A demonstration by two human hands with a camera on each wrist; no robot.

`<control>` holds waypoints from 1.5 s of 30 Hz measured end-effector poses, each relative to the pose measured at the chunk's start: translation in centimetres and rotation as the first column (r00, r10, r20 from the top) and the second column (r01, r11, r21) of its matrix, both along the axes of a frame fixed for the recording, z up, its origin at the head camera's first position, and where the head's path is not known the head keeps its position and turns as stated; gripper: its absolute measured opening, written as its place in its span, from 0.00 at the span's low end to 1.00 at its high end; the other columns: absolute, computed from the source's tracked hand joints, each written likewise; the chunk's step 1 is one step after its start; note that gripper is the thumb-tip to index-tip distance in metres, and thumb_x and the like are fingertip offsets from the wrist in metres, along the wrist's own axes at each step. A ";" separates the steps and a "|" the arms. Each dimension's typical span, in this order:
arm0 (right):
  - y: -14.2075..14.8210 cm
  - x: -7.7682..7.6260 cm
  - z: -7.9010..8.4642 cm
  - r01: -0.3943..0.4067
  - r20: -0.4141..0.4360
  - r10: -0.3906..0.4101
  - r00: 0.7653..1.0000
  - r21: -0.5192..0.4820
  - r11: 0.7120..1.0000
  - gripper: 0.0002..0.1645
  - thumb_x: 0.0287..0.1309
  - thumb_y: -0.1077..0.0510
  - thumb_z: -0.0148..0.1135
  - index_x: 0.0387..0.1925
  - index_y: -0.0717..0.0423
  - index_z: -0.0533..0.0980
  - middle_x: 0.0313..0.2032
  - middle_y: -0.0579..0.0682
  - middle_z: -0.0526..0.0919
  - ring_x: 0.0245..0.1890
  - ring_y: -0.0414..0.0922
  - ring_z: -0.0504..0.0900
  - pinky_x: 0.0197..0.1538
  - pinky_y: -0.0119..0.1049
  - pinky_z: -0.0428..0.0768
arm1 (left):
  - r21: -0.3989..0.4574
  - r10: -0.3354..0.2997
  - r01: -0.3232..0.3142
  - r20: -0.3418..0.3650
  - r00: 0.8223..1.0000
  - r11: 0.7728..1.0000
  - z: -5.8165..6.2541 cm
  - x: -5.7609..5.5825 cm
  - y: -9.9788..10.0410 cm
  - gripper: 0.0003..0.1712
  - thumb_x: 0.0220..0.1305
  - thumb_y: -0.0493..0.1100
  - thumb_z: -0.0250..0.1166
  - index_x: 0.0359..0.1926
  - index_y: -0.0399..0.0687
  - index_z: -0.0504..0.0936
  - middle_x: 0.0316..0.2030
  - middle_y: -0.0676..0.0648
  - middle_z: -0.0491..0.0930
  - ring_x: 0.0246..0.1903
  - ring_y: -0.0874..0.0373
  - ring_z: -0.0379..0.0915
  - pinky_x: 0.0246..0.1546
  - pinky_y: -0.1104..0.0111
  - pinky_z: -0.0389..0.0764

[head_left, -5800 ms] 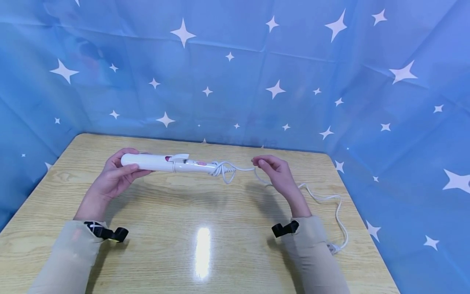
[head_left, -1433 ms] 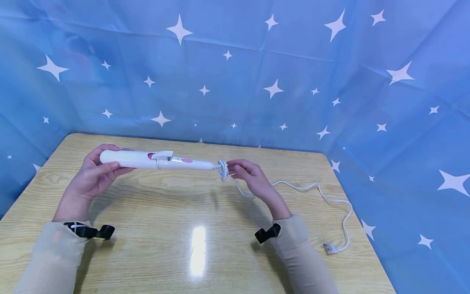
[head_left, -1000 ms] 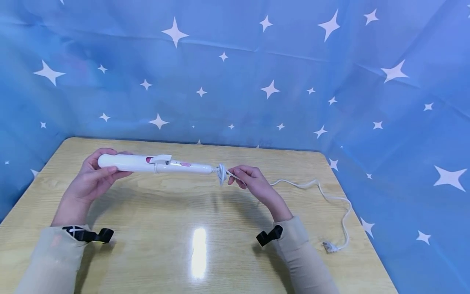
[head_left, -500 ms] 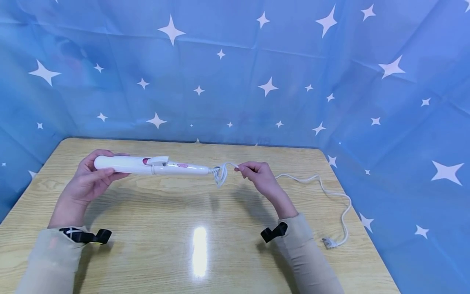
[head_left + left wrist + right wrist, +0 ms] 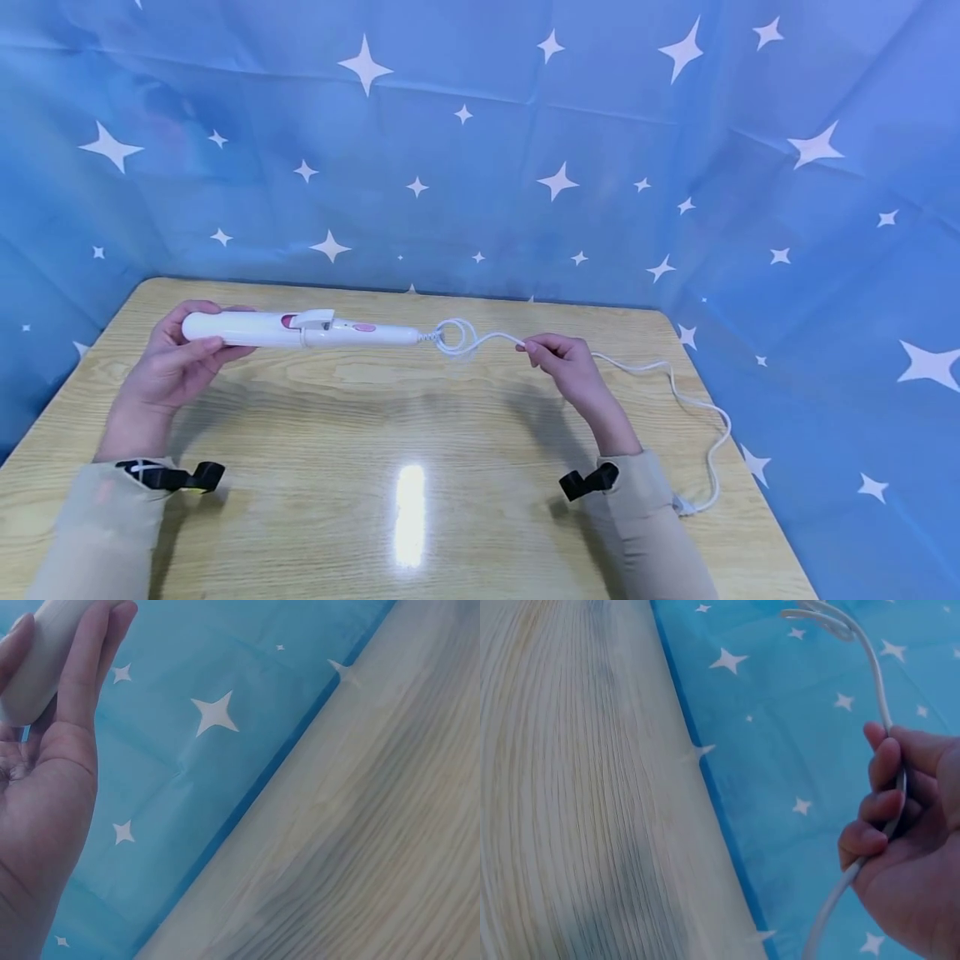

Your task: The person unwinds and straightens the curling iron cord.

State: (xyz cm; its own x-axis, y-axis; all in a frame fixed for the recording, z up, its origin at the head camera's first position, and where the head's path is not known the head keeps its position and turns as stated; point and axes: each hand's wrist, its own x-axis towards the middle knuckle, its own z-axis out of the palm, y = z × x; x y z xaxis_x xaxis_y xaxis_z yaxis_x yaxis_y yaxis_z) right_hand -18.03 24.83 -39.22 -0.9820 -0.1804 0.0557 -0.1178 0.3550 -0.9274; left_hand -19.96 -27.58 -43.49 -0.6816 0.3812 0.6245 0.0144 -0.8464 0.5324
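Note:
My left hand point(image 5: 176, 358) grips the thick end of a white curling iron point(image 5: 255, 328) and holds it level above the table. The iron has a clamp lever and a pink button, and its handle points right. In the left wrist view the rounded white end point(image 5: 41, 667) lies between thumb and fingers. A white cord point(image 5: 495, 336) leaves the handle through a coiled sleeve and makes loose loops point(image 5: 455, 337). My right hand point(image 5: 573, 367) pinches the cord to the right of these loops. In the right wrist view the cord point(image 5: 879, 682) runs through the curled fingers.
Beyond the right hand the cord lies along the right side of the wooden table point(image 5: 322, 500). Its plug point(image 5: 682, 505) is partly hidden by the right sleeve. A blue star-printed cloth point(image 5: 450, 150) hangs behind the table and at both sides.
The right hand has gone from the loops beside the handle, taken hold of the cord and drawn it right. The bunched loops have opened into a wider ring. The left hand keeps its grip, slightly further left.

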 end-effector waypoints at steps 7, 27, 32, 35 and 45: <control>1.0 0.1 -0.2 0.000 -0.013 0.000 1.000 0.013 1.000 0.17 0.76 0.55 0.58 0.30 0.60 0.78 0.48 0.59 0.85 0.34 0.46 0.70 0.37 0.44 0.69 | 0.012 0.008 -0.008 0.011 1.000 1.000 0.1 0.2 -0.8 0.24 0.68 0.12 0.40 0.60 0.20 0.70 0.64 0.23 0.71 0.65 0.33 0.69 0.62 0.44 0.76; 1.5 0.4 -1.0 -0.174 0.006 0.174 0.985 -0.026 0.984 0.20 0.80 0.61 0.48 0.49 0.78 0.78 0.32 0.56 0.83 0.33 0.47 0.79 0.40 0.38 0.82 | 0.038 -0.023 0.021 0.046 0.999 0.999 0.0 0.5 -1.9 0.24 0.69 0.13 0.37 0.60 0.20 0.69 0.64 0.23 0.71 0.65 0.31 0.69 0.63 0.43 0.74; 0.7 0.2 -1.2 -0.218 0.018 0.218 0.976 -0.035 0.975 0.21 0.81 0.61 0.45 0.51 0.77 0.78 0.40 0.64 0.86 0.41 0.46 0.87 0.51 0.37 0.86 | 0.034 -0.021 0.019 0.043 0.999 0.999 0.4 0.5 -1.8 0.25 0.68 0.12 0.37 0.60 0.20 0.69 0.64 0.23 0.70 0.65 0.31 0.69 0.62 0.44 0.74; 0.1 0.1 -1.2 -0.249 0.027 0.250 0.968 -0.039 0.968 0.22 0.82 0.59 0.45 0.52 0.74 0.79 0.41 0.65 0.87 0.43 0.49 0.88 0.53 0.40 0.86 | 0.033 -0.028 0.027 0.032 0.999 0.999 0.6 0.5 -1.8 0.25 0.68 0.12 0.37 0.60 0.20 0.69 0.64 0.23 0.70 0.65 0.31 0.69 0.63 0.44 0.74; -3.4 -0.3 -0.5 -0.329 0.070 0.334 0.940 -0.069 0.942 0.26 0.83 0.55 0.43 0.63 0.75 0.71 0.46 0.67 0.85 0.48 0.62 0.85 0.58 0.46 0.85 | -0.027 -0.010 0.010 -0.004 1.000 1.000 0.9 0.4 -1.4 0.24 0.68 0.12 0.38 0.60 0.20 0.70 0.64 0.24 0.71 0.66 0.33 0.69 0.62 0.45 0.76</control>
State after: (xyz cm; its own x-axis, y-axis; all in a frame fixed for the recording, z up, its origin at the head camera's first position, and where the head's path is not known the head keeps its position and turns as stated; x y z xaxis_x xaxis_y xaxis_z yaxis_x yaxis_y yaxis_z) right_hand -18.36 21.44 -39.75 -0.8686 -0.4955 -0.0014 -0.1448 0.2566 -0.9556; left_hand -19.56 -28.94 -42.57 -0.6750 0.4045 0.6171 0.0084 -0.8321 0.5546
